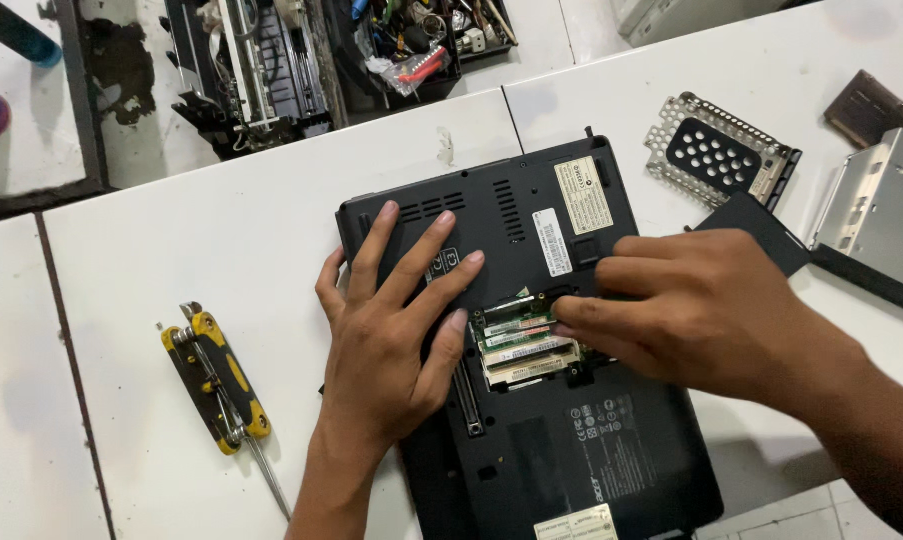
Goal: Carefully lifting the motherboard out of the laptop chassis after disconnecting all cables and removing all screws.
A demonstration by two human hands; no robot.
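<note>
Left hand spread flat on black laptop, right hand fingertips on green memory modules below white labels.

A black laptop lies bottom-up on the white worktop. The left hand presses flat on its base, fingers spread. The right hand has its fingertips at the memory modules in the open bay. A yellow screwdriver lies well left; a perforated metal bracket lies beyond the laptop.
</note>
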